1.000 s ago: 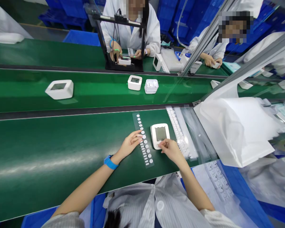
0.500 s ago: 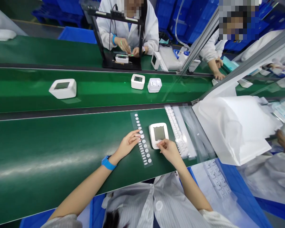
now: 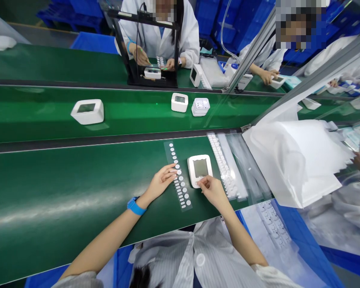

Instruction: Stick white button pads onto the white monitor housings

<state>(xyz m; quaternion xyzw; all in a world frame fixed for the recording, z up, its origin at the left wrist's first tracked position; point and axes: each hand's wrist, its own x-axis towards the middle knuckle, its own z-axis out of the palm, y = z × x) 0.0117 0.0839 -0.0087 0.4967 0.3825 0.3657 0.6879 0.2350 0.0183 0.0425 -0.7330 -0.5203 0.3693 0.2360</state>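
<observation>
A white device with a grey screen (image 3: 201,168) lies face up on the green bench, just right of a clear strip of white stickers (image 3: 184,190). My right hand (image 3: 211,190) is at the device's lower edge, thumb and fingertips pinched together against its front. Whatever is between those fingertips is too small to make out. My left hand (image 3: 162,182) lies over the middle of the sticker strip with its fingers stretched out, touching the strip and covering some of its stickers. A blue band circles the left wrist.
Strips of small white parts (image 3: 223,164) lie to the right, beside a large white sheet (image 3: 288,160). On the green conveyor beyond stand two white devices (image 3: 88,112) (image 3: 179,103) and a stack of white trays (image 3: 201,107). Co-workers sit across, behind a black frame (image 3: 151,82).
The devices and tray stack on the conveyor have shifted right. My hands stay nearly still. Across the bench, a co-worker's hand has moved away from the device, and another co-worker now holds a white device.
</observation>
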